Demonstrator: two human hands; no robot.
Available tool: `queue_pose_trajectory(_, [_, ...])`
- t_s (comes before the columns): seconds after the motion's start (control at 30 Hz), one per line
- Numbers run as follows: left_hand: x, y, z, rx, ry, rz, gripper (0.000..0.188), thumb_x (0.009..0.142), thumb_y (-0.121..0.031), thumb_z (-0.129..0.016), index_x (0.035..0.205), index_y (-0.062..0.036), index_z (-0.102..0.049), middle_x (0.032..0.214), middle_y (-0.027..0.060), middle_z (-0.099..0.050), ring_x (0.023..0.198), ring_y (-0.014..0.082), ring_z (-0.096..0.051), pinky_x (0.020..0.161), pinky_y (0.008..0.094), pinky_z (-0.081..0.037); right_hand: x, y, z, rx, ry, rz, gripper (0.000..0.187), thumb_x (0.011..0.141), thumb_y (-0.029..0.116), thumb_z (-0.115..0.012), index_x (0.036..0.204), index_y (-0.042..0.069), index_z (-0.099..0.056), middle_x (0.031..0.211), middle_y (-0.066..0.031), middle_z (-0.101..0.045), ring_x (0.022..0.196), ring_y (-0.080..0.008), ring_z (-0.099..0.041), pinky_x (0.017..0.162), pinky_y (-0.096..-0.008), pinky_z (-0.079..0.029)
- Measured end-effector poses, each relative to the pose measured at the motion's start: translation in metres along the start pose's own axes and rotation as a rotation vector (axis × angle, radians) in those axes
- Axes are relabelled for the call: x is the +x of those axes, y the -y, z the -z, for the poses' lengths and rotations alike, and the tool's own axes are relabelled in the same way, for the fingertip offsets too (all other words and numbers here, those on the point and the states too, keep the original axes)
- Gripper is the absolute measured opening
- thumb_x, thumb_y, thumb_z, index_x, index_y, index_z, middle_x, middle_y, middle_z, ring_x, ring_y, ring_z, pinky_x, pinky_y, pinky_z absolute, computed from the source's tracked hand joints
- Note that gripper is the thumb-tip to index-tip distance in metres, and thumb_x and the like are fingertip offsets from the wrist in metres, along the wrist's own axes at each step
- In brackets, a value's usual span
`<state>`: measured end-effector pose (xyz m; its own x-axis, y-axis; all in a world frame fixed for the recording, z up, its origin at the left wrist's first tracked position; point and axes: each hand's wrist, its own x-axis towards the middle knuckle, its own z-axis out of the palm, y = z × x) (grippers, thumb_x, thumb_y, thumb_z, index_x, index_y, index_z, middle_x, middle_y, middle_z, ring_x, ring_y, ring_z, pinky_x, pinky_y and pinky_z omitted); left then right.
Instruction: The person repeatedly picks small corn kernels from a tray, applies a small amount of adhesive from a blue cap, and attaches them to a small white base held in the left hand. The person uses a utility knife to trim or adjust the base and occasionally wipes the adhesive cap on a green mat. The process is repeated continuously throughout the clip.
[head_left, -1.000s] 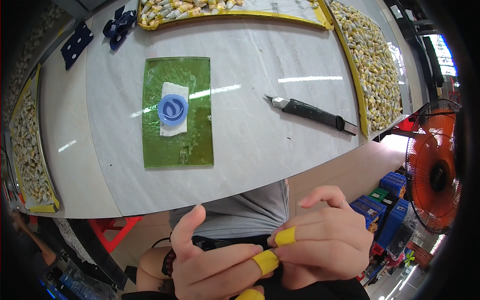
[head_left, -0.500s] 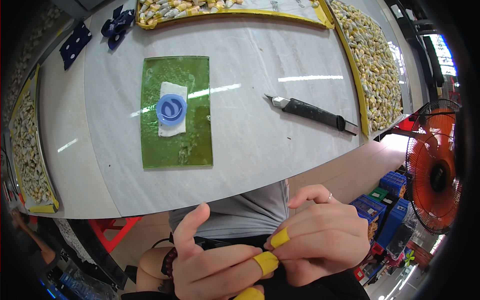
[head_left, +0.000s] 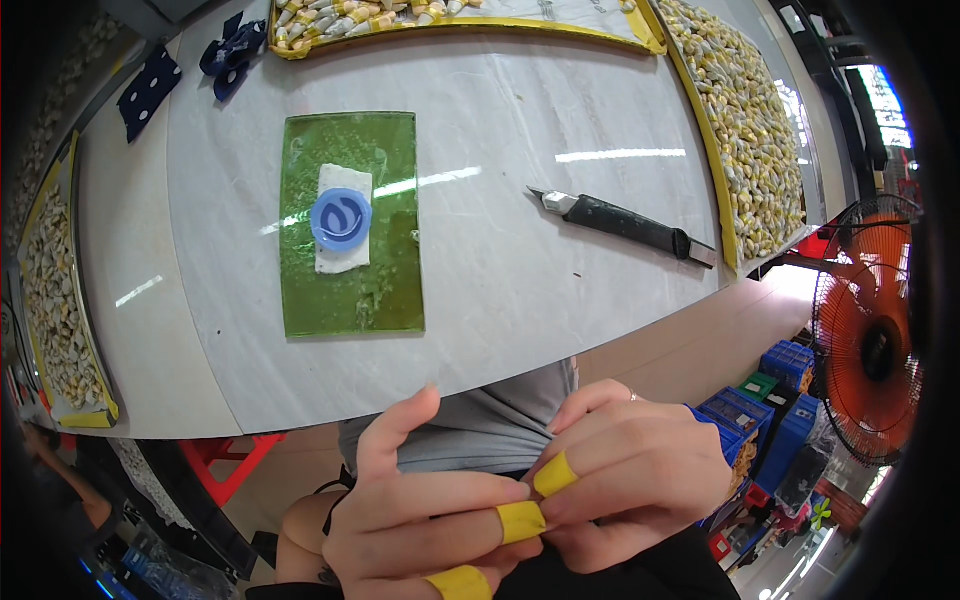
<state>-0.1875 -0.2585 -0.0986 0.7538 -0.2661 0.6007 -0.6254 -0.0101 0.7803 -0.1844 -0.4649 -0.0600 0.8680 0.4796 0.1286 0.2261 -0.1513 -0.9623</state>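
Observation:
Both hands are together over my lap, below the table edge. My left hand (head_left: pixel 420 510) has its fingers stretched out to the right and one digit raised, with yellow tape (head_left: pixel 522 522) wrapped round a finger and more yellow tape on a lower one. My right hand (head_left: pixel 630 475) is closed in a pinch at the tip of that upper taped finger, its fingertips touching the tape's edge. It also wears yellow tape (head_left: pixel 554 474) on one finger. What lies between the pinching fingertips is partly hidden.
On the table lie a green glass plate (head_left: pixel 350 310) bearing a white pad (head_left: pixel 345 178) and blue round cap (head_left: pixel 341 220), and a black-handled knife (head_left: pixel 630 225). Trays of small pieces stand at the back (head_left: pixel 480 40), right (head_left: pixel 745 130) and left (head_left: pixel 55 300). An orange fan (head_left: pixel 870 330) stands right.
My left hand has shifted slightly, its raised digit now leaning further right. The right hand's raised finger has curled downward. Things on the table have not moved.

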Motion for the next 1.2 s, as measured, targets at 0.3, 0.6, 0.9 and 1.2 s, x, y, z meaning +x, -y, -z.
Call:
queue_pose_trajectory(0.3, [0.007,-0.043,-0.015,0.185,-0.072,0.444,0.024,0.081,-0.015,-0.076,0.068,-0.0159,-0.057,0.071,-0.0078,-0.066,0.078,0.0082,-0.070,0.099,0.0565,-0.041,0.002,0.018,-0.020,-0.295,-0.250,-0.055,0.014,0.073,0.012,-0.077,0.084,0.009,-0.068,0.074,-0.0031,-0.070,0.070,-0.0168,-0.070,0.076,-0.0342,-0.049])
queue_pose_trajectory(0.6, [0.002,-0.034,-0.013,0.247,-0.072,0.293,0.022,0.081,-0.015,-0.076,0.069,-0.0173,-0.058,0.071,-0.0082,-0.067,0.077,0.0064,-0.069,0.100,0.0561,-0.041,0.006,0.024,-0.031,-0.501,-0.326,-0.054,0.009,0.075,0.009,-0.072,0.079,0.012,-0.064,0.069,-0.0021,-0.069,0.063,-0.0149,-0.069,0.076,-0.0347,-0.048])
queue_pose_trajectory(0.9, [0.000,-0.038,-0.014,0.251,-0.069,0.358,0.023,0.082,-0.014,-0.076,0.069,-0.0184,-0.057,0.073,-0.0095,-0.067,0.078,0.0061,-0.069,0.101,0.0569,-0.039,0.008,0.019,-0.019,-0.340,-0.216,-0.044,0.010,0.072,0.005,-0.069,0.080,0.010,-0.066,0.071,-0.0039,-0.070,0.066,-0.0147,-0.070,0.080,-0.0345,-0.047])
queue_pose_trajectory(1.2, [0.020,-0.051,-0.037,0.199,-0.264,0.473,0.015,0.084,-0.013,-0.072,0.088,-0.0120,-0.057,0.091,-0.0010,-0.068,0.091,0.0160,-0.067,0.104,0.0647,-0.033,0.004,0.017,-0.024,-0.370,-0.290,-0.043,0.012,0.074,0.003,-0.067,0.084,0.009,-0.066,0.071,-0.0041,-0.070,0.067,-0.0145,-0.069,0.083,-0.0358,-0.047])
